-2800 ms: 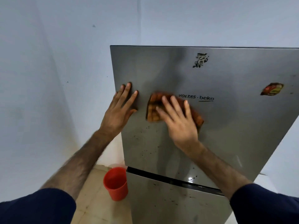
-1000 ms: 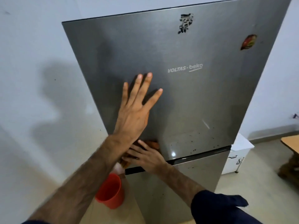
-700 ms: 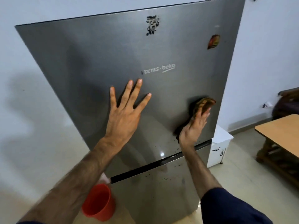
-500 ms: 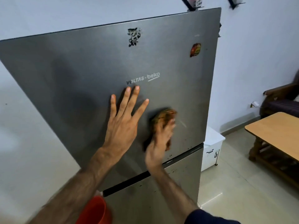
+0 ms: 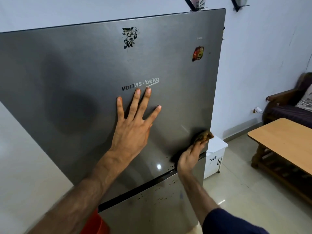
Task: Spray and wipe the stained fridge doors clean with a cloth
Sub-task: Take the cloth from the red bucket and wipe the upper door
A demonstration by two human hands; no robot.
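Nearest, lower fridge door (image 5: 152, 215), dark specks along its top edge. Right hand (image 5: 190, 157) reaching up to the upper fridge door (image 5: 76, 78), low at its right edge, fingers (image 5: 200, 146) pressing a brown cloth (image 5: 203, 135) flat to the steel; how far they curl round it hard to tell. Cloth bunched, no clear long axis. Left hand (image 5: 133, 127) flat on the door, fingers splayed, holding nothing, pointing up toward the logo (image 5: 140, 83). Farther up, black stain (image 5: 130, 37), red sticker (image 5: 197, 53).
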